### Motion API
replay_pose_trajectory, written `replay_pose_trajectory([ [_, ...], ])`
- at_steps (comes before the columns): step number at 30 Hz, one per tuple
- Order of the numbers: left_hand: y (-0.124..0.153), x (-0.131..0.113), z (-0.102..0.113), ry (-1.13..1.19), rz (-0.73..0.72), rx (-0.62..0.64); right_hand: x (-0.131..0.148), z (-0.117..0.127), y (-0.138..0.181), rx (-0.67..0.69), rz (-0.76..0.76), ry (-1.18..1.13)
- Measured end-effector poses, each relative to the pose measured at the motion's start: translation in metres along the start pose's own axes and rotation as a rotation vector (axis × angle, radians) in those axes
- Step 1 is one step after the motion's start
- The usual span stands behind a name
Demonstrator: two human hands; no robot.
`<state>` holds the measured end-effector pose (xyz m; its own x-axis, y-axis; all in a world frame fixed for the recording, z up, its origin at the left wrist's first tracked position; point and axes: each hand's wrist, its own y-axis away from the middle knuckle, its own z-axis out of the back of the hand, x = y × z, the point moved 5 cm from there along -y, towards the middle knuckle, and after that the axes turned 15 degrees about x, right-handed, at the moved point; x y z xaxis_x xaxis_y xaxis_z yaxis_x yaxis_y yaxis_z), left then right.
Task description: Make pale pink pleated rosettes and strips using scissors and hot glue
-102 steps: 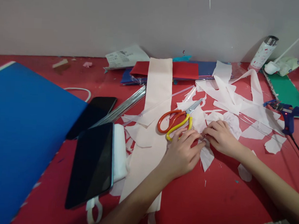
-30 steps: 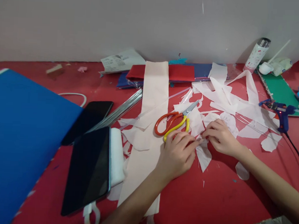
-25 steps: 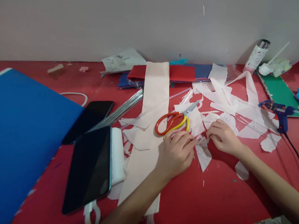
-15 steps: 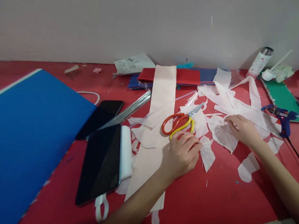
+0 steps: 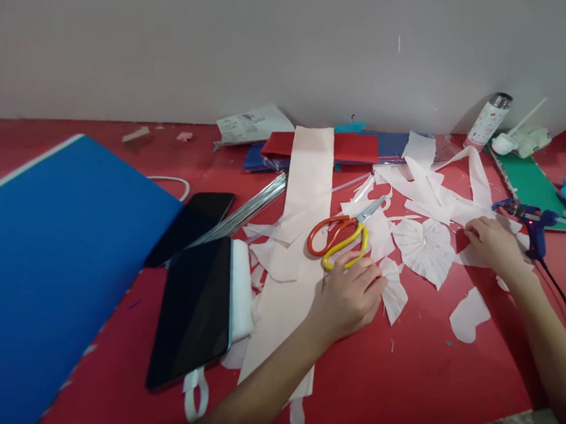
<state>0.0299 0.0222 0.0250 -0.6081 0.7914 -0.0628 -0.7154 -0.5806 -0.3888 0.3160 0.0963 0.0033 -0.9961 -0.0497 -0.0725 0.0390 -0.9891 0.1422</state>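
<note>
My left hand point(image 5: 352, 295) rests low over the table, fingers curled, with their tips at the narrow end of a small pleated white piece point(image 5: 393, 294). Just beyond it lie scissors point(image 5: 341, 235) with one red and one yellow handle, blades slightly apart. My right hand point(image 5: 494, 247) is closed above white scraps, left of a blue glue gun point(image 5: 537, 230) with a lit red light. What its fingertips pinch, if anything, is too small to make out. A larger pleated white fan point(image 5: 424, 248) lies flat between the hands, and a white petal-shaped cutout point(image 5: 470, 315) sits nearer me.
Long cream strips point(image 5: 311, 175) run down the middle. A tablet point(image 5: 195, 315), a phone point(image 5: 192, 226) and a blue board point(image 5: 72, 251) occupy the left. At the back stand a bottle point(image 5: 489, 121) and a white scoop point(image 5: 503, 144). White strips point(image 5: 438, 192) cover the right back.
My right hand has moved right, off the larger pleated fan and toward the glue gun. The left hand has stayed nearly still beside the small pleated piece.
</note>
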Motion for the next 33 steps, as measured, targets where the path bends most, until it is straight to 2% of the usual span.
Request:
replay_pose_trajectory([
  [4,0.001,0.001,-0.003,0.006,-0.001,0.016,0.008,-0.002,-0.001,0.018,-0.031,0.174],
  [7,0.002,0.002,-0.004,0.008,0.000,0.020,0.012,-0.004,-0.003,0.032,0.010,0.249],
  [9,0.001,0.002,-0.004,0.014,0.003,0.017,0.011,-0.006,-0.004,0.035,0.040,0.210],
  [14,0.001,0.001,-0.002,0.031,-0.002,0.016,0.003,-0.009,-0.003,0.016,0.106,-0.074],
  [18,0.001,0.002,-0.003,0.046,0.005,0.012,0.000,-0.008,0.005,0.023,0.088,-0.188],
  [28,0.000,0.003,-0.003,0.055,0.013,0.002,0.011,-0.002,0.003,0.123,-0.065,-0.035],
  [33,0.001,0.004,-0.004,0.062,0.015,-0.008,0.016,-0.002,-0.002,0.138,-0.032,0.051],
])
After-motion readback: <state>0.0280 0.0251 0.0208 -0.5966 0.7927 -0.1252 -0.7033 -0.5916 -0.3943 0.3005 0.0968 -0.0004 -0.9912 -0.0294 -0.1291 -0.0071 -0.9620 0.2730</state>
